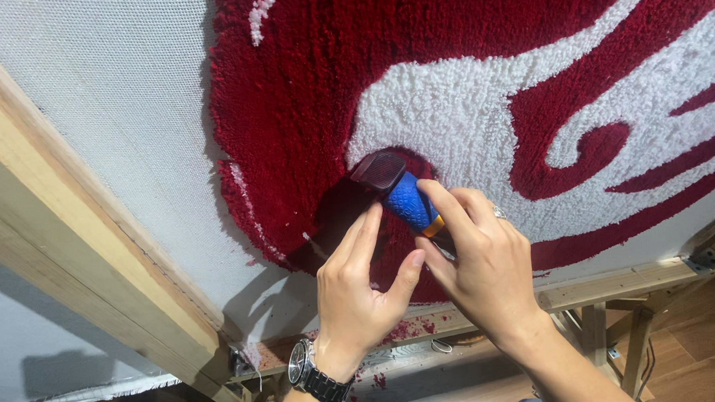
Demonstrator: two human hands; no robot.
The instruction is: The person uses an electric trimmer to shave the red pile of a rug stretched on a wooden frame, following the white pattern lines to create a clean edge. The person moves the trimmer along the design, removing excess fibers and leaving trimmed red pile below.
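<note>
Holding a blue trimmer [410, 200] by its body, the right hand [481, 264] has its grip clamped on the tool, fingers wrapped over the top and thumb beneath. The trimmer's dark head [379, 169] presses against the rug [465, 84], right where a red patch meets a white curl in the pile. An orange band shows at the trimmer's lower end, just under the fingers.

The left hand [361, 285] sits just beside the right, its forefinger stretched out and touching the red pile next to the trimmer head, the thumb touching the right thumb; its grip is apart and holds nothing. A dark metal watch [313, 374] is on that wrist, and a ring [499, 213] shows on the right hand.

The rug is tufted in red and white swirls on pale backing cloth [120, 99], which is stretched on a tilted wooden frame [62, 238]. Red fluff [407, 330] lies on the frame's lower rail. Wooden floor [701, 347] shows at lower right.
</note>
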